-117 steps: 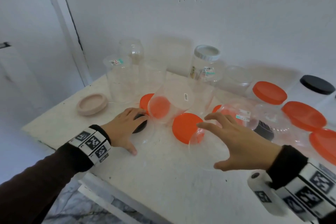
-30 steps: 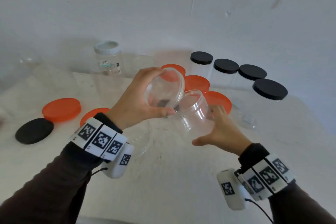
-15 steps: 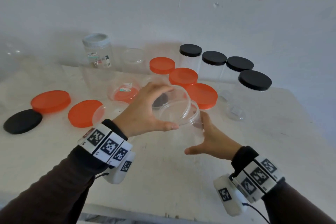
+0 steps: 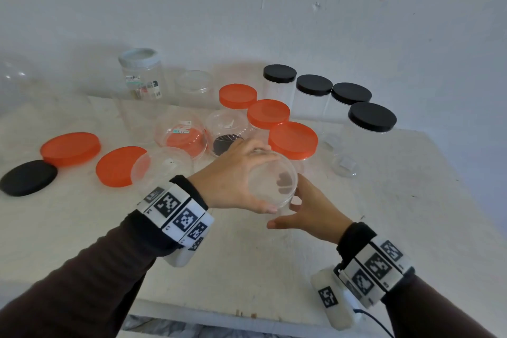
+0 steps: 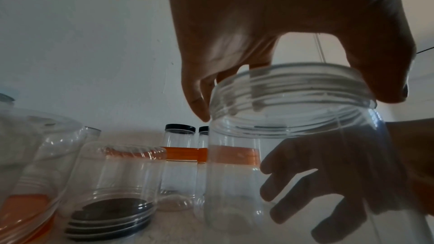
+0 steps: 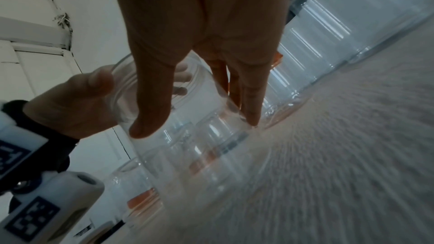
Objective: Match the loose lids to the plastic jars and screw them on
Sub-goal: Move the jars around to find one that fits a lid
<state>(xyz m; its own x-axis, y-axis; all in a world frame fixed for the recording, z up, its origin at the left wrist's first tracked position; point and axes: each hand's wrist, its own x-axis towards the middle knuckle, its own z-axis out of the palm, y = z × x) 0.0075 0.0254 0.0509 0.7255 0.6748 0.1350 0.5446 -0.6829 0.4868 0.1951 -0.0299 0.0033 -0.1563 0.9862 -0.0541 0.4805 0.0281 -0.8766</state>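
Observation:
A clear plastic jar point(image 4: 295, 202) stands upright near the middle of the table, its base down at the tabletop. A clear lid point(image 4: 282, 173) sits flat on its threaded mouth. My left hand point(image 4: 263, 181) reaches over from the left and grips the lid's rim between thumb and fingers point(image 5: 199, 99). My right hand point(image 4: 299, 211) holds the jar's body from the right, with its thumb in front and its fingers behind. In the right wrist view, thumb and fingers wrap the jar point(image 6: 187, 155). In the left wrist view, the lid point(image 5: 293, 84) overlaps the threads.
Two loose orange lids point(image 4: 70, 148) point(image 4: 118, 166) and a black lid point(image 4: 27, 177) lie at the left. Behind the hands are open clear jars, one inverted over a black lid point(image 4: 227, 132), orange-capped jars point(image 4: 293, 140) and black-capped jars point(image 4: 371, 116). The table's front edge point(image 4: 219, 313) is near.
The jar and lid were held tilted and apart in the air. Now the lid sits on the jar's mouth, and both hands have come down with the jar to the table.

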